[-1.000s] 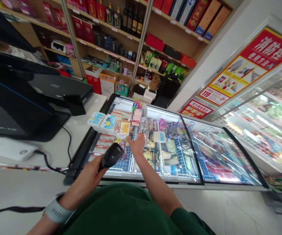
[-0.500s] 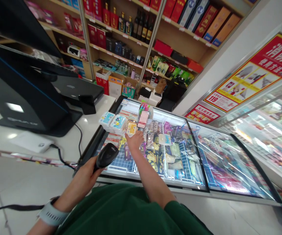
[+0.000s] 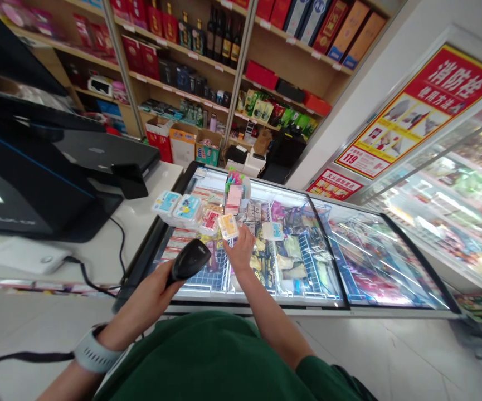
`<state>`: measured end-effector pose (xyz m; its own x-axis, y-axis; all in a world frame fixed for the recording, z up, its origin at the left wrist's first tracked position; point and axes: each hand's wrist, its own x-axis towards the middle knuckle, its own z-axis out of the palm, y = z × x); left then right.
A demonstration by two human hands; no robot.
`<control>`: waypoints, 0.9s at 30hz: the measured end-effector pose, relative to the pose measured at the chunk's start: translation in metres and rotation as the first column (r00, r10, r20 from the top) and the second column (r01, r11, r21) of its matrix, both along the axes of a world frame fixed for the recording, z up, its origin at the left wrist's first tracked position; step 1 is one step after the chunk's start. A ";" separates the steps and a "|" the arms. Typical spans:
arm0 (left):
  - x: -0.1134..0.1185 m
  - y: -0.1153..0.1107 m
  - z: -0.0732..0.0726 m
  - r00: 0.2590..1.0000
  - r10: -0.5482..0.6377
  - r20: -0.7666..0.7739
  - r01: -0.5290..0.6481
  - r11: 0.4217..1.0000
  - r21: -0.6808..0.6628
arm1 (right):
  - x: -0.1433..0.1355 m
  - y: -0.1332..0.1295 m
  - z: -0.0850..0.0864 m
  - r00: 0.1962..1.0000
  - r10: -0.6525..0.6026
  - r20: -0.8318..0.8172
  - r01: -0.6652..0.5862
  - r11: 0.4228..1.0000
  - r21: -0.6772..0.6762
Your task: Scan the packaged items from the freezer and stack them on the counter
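Glass-topped freezer [image 3: 327, 250], left grip [image 3: 156, 287] wrapped round scanner [image 3: 190, 259], right grip [image 3: 241, 250] pinching tub [image 3: 228, 226] (yellow-labelled)

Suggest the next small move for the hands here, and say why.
I'd probably bring the yellow-labelled box a little closer to the black handheld scanner. The right hand holds the box at its near edge, the left hand grips the scanner, and there is a visible gap between the two items.
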<state>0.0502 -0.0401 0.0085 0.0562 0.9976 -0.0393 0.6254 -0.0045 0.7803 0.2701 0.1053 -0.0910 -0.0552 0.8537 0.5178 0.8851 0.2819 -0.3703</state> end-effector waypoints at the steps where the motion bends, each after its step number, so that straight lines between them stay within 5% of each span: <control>1: 0.004 0.003 0.003 1.000 -0.020 0.009 0.020 1.000 0.002 | 0.008 -0.005 0.000 1.000 0.010 0.014 -0.010 1.000 0.022; 14: 0.060 0.040 0.018 0.966 -0.260 -0.001 0.259 0.966 -0.005 | 0.069 -0.053 0.019 0.997 -0.045 0.066 0.038 0.995 0.096; 27: 0.072 0.054 0.010 0.956 -0.289 -0.042 0.289 0.957 0.010 | 0.083 -0.060 0.016 0.995 -0.082 0.053 0.077 0.994 0.079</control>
